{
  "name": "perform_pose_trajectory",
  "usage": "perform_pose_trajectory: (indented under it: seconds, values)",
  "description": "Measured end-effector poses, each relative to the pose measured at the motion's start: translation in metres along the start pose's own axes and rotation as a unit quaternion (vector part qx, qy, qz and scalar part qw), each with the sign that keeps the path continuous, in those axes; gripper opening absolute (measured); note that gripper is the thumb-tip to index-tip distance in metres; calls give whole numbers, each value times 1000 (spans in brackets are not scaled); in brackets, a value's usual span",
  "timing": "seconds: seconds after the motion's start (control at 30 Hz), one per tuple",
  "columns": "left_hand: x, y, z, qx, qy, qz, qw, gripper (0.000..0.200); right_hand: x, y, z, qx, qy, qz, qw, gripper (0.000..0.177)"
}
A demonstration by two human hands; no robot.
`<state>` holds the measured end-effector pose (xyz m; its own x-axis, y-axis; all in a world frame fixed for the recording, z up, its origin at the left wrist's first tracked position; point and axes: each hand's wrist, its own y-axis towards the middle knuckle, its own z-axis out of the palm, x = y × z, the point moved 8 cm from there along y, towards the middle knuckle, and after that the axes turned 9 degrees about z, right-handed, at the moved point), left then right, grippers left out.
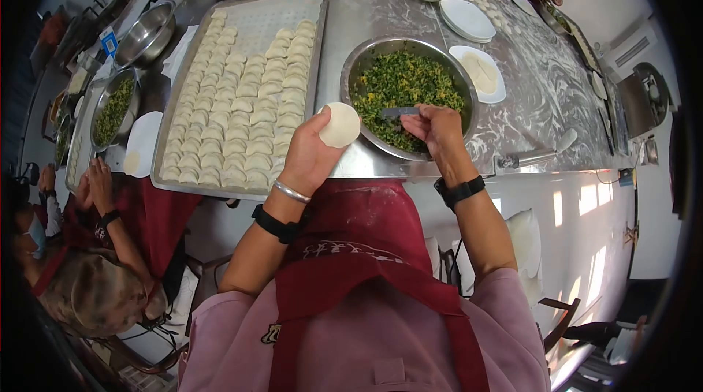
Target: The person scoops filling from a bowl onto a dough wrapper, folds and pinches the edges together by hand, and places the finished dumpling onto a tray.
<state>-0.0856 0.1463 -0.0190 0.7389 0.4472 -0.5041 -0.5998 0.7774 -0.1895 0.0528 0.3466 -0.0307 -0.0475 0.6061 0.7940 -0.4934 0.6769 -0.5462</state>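
Note:
A round white dough wrapper (340, 125) lies on the fingers of my left hand (313, 149), between the tray and the bowl. My right hand (438, 131) is closed on a flat metal spatula (400, 111), whose blade is over the chopped green and yellow filling (410, 73). That filling sits in a steel bowl (350, 70). Left of it, a large metal tray (320, 19) holds rows of folded dumplings (245, 106). On a white plate (498, 92) right of the bowl rest more flat wrappers (480, 72).
A stack of white plates (467, 20) and a rolling pin (529, 158) lie on the floury steel table (542, 110). At the left are a co-worker's hands (95, 185), another filling bowl (116, 110) and an empty steel bowl (146, 33). Other people work across the table.

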Motion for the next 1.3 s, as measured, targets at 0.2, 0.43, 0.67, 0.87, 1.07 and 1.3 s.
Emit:
perform_pose_trajectory:
  seconds: [0.2,0.43,0.67,0.87,1.07,1.3]
  values:
    - [-14,2,11,-1,5,21,1000,35,-12,17,-9,36,93,61,993,24]
    - [-6,22,31,58,10,18,998,40,25,-16,-6,68,118,-18,991,23]
    - [8,41,61,86,-84,-6,993,49,38,-99,34,30,-176,-344,922,15]
    - [2,44,53,52,-62,4,997,51,32,-147,61,31,-375,-582,721,25]
    - [-12,29,39,34,-60,20,997,53,64,-103,3,-48,-210,-343,914,18]
    - [-12,20,10,7,-61,15,998,53,58,-42,-33,-102,-375,-218,895,16]
